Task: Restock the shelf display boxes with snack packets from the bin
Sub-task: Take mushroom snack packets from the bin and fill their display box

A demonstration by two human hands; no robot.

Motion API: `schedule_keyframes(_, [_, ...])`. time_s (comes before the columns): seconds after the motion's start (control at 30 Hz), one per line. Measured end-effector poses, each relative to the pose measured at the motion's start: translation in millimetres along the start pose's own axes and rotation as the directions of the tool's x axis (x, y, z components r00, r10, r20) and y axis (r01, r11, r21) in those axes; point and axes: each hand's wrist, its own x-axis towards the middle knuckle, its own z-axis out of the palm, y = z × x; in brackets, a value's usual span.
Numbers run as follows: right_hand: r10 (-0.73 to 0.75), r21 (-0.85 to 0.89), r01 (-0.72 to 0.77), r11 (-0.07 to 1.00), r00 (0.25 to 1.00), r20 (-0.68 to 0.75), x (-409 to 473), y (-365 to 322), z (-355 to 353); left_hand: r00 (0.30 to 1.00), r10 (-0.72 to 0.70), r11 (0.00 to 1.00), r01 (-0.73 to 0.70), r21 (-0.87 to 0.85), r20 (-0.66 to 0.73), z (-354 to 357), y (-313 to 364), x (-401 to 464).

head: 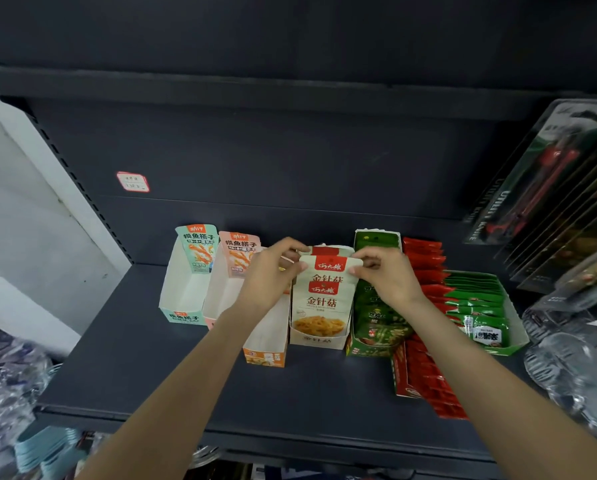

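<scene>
A cream display box (319, 339) with a red logo stands mid-shelf and holds upright cream snack packets (325, 299) showing yellow mushrooms. My left hand (273, 271) pinches the top left corner of the rear packets. My right hand (383, 275) pinches their top right corner. Left of it stand an orange-fronted box (266, 355), a pink box (221, 299) and a teal box (182, 292), their insides showing bare white card. The bin is out of view.
Right of the cream box are a green box of green packets (376, 317), a red box with red packets (425, 372) and a green tray (480, 313). Carded utility knives (546, 174) hang at right. Clear plastic items (574, 368) sit on the shelf's right end. A price sticker (133, 181) is on the back panel.
</scene>
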Motion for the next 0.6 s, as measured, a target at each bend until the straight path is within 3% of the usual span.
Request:
schedule_keyframes(0.23, [-0.060,-0.043,0.061,0.997,0.998,0.014,-1.7,-1.5,0.2,0.995,0.005,0.996,-0.013,0.084,0.099,3.9,-10.2,-4.1])
schedule_keyframes(0.4, [-0.036,-0.074,0.038,0.996,0.999,0.036,-1.8,0.9,-0.3,0.964,0.040,0.974,-0.097,0.206,0.262,5.0,-15.1,-5.5])
schedule_keyframes(0.6, [-0.036,-0.194,0.037,0.980,0.999,0.011,-6.4,0.5,-2.6,0.982,0.056,0.950,-0.107,0.292,0.178,4.6,-21.1,0.8])
